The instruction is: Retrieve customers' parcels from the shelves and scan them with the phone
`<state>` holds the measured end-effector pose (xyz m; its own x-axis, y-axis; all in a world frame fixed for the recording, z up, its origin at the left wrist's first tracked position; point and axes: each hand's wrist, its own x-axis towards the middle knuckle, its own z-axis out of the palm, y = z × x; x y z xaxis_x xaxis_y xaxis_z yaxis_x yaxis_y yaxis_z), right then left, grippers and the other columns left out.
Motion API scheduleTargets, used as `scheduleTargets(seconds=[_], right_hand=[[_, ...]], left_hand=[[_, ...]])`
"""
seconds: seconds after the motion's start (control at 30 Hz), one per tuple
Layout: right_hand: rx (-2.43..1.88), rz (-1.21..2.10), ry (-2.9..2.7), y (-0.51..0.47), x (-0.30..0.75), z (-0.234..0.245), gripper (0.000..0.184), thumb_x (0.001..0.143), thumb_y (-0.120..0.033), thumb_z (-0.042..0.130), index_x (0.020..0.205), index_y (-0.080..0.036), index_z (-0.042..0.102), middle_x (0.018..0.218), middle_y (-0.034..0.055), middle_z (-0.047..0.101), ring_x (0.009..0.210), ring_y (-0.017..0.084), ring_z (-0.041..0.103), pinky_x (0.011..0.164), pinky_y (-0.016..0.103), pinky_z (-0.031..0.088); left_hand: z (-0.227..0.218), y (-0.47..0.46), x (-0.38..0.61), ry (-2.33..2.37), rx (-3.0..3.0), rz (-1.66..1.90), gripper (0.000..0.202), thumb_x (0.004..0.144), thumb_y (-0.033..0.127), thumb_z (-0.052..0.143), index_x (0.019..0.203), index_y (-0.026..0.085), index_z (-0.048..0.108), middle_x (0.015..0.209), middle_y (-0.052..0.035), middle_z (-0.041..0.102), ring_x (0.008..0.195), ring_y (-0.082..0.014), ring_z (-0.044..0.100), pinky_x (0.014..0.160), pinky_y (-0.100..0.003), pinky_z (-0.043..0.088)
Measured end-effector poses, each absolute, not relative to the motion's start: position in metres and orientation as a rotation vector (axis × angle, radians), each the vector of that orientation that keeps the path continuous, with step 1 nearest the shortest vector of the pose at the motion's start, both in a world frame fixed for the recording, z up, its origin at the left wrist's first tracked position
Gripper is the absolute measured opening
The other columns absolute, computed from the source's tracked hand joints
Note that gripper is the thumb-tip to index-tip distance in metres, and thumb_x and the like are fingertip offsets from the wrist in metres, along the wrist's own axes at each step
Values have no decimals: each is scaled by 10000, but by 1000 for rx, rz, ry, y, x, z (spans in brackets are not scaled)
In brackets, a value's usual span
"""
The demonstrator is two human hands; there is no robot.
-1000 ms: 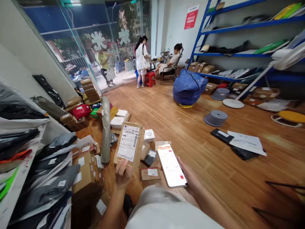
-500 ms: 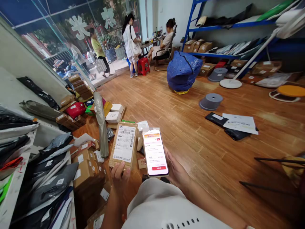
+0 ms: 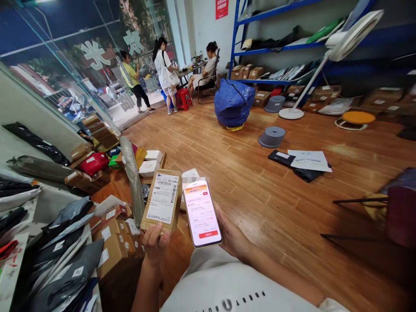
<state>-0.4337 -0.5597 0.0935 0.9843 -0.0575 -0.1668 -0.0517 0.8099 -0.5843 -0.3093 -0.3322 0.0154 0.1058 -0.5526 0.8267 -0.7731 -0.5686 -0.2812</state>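
Observation:
My left hand (image 3: 156,242) grips the lower end of a brown parcel (image 3: 175,203), its thumb and fingers around the bottom edge. A white shipping label (image 3: 162,198) with barcodes faces up on the parcel. In my right hand (image 3: 229,232) lies a smartphone (image 3: 202,214), screen lit and turned toward me. Red banners and lines of text show on the screen, too small to read. The fingers of the right hand are mostly hidden behind the phone. Parcel and phone are held side by side in front of my white shirt (image 3: 240,281).
Parcels and bags crowd the left, with cartons (image 3: 113,242) beside a white shelf (image 3: 19,260). A long wrapped roll (image 3: 131,182) stands by the parcel. Farther off are a blue sack (image 3: 233,104), a grey stool (image 3: 272,137), a fan (image 3: 312,82) and flat mailers (image 3: 308,161). Several people are near the glass front.
The view has turned somewhat to the right, so the room shifts left in the picture. Both hands keep hold of the parcel and the phone. A person in yellow outside has changed pose.

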Motion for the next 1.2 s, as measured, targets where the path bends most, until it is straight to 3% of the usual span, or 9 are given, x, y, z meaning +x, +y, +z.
scheduleTargets(seconds=[0.23, 0.43, 0.57, 0.7, 0.83, 0.97, 1.2], right_hand=[[-704, -30, 153, -551, -429, 98, 749, 824, -674, 610, 1405, -262, 377, 1246, 125, 656, 1047, 337, 671, 912, 526, 490], [-728, -57, 124, -548, -429, 101, 688, 849, -608, 622, 1381, -251, 370, 1225, 123, 665, 1031, 332, 681, 847, 474, 519], [-753, -43, 113, -548, -429, 104, 797, 745, -371, 781, 1401, -277, 337, 1241, 101, 659, 1031, 322, 681, 871, 471, 509], [-797, -47, 91, -549, -429, 102, 926, 664, -212, 792, 1434, -278, 283, 1260, 103, 648, 1052, 323, 670, 920, 503, 489], [-824, -69, 85, -547, -429, 96, 884, 686, -170, 770, 1423, -306, 300, 1275, 82, 640, 1069, 313, 666, 981, 527, 459], [-812, -57, 37, -546, -428, 92, 898, 671, -164, 804, 1407, -322, 314, 1300, 80, 625, 1087, 295, 664, 963, 492, 494], [-866, -42, 51, -547, -426, 87, 897, 699, -206, 808, 1423, -310, 290, 1332, 101, 601, 1162, 293, 620, 914, 439, 525]], left_hand=[[20, -322, -305, -1313, 2121, 1483, 565, 613, 74, 823, 968, 278, 433, 994, -47, 513, 887, -225, 488, 777, -379, 469], [20, -313, -301, -1318, 2105, 1508, 513, 666, 132, 809, 969, 280, 423, 987, -45, 514, 889, -222, 482, 793, -374, 450], [16, -307, -299, -1328, 2100, 1519, 521, 664, 147, 815, 971, 282, 416, 993, -52, 503, 907, -227, 481, 788, -379, 463], [15, -305, -298, -1319, 2092, 1552, 519, 674, 131, 781, 1006, 292, 415, 974, -54, 498, 896, -233, 481, 764, -386, 471], [14, -307, -299, -1284, 2101, 1537, 669, 646, 108, 770, 1156, 324, 395, 996, -61, 480, 892, -249, 468, 736, -405, 489], [11, -307, -301, -1263, 2092, 1464, 786, 633, 100, 820, 1245, 318, 377, 1016, -43, 484, 955, -214, 469, 840, -352, 483], [5, -305, -301, -1305, 2099, 1415, 681, 670, 85, 825, 1169, 277, 402, 1067, -70, 494, 1034, -220, 464, 953, -377, 441]])
